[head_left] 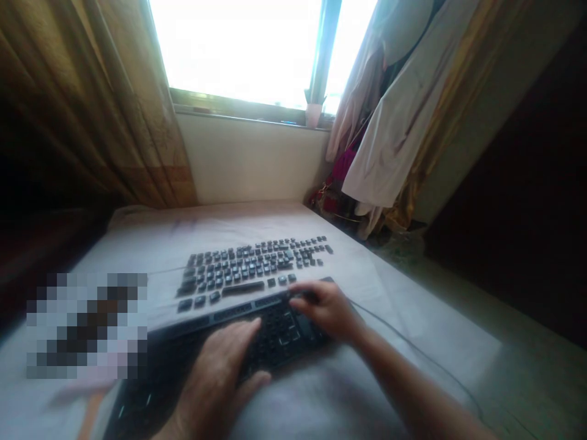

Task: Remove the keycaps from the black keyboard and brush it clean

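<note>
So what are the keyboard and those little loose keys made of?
The keyboard under the left hand and right hand looks like hard black plastic: matte, with dull highlights. The loose keys, laid out in rows on the pale sheet, look like the same dark plastic, though they are too small to tell for sure.

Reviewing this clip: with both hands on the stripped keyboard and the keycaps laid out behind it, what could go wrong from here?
1. The loose black keycaps lie in rows on the pale cloth-covered surface, just behind the black keyboard frame; a nudge from the right hand could scramble their order.
2. The left hand presses on the frame, which may slide on the soft cloth.
3. The thin cable trails near the right forearm and might snag.
</note>
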A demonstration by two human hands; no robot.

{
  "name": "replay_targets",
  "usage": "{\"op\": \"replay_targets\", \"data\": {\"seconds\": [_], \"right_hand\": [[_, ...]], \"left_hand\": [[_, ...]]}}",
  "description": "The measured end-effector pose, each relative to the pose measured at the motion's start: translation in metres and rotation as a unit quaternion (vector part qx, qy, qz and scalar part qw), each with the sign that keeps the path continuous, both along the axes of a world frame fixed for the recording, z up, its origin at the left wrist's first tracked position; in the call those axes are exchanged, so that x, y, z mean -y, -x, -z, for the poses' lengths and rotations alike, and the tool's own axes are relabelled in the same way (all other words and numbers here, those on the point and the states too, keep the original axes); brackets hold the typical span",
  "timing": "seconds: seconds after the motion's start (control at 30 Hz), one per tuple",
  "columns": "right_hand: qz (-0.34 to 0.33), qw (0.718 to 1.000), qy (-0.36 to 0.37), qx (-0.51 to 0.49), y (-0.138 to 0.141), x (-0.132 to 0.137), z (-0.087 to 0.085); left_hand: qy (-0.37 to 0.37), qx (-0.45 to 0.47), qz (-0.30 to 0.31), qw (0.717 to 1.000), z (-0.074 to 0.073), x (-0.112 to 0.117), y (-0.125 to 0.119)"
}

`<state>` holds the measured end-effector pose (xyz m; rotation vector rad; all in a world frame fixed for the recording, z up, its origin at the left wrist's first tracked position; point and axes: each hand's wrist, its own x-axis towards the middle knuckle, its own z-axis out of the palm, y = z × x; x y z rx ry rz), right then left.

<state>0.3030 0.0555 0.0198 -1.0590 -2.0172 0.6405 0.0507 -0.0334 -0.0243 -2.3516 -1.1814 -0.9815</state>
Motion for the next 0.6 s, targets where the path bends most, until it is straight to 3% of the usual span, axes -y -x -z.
{"op": "replay_targets", "data": {"seconds": [0.1,0.23,0.37,0.6], "right_hand": [[0.047,0.996,0.066,0.043,-0.027,-0.056,-0.012],[0.078,0.98,0.146,0.114,-0.043,-0.107,-0.001],[0.075,0.966,0.192,0.155,-0.042,-0.121,0.011],[0.058,0.958,0.226,0.167,-0.036,-0.123,0.009]], "left_hand": [[-0.003,-0.094,-0.024,0.995,0.007,-0.002,0.004],[-0.006,-0.147,-0.053,0.988,0.017,-0.004,0.01],[0.015,-0.181,-0.079,0.98,0.024,-0.002,0.015],[0.085,-0.178,-0.08,0.977,0.021,0.001,0.016]]}}
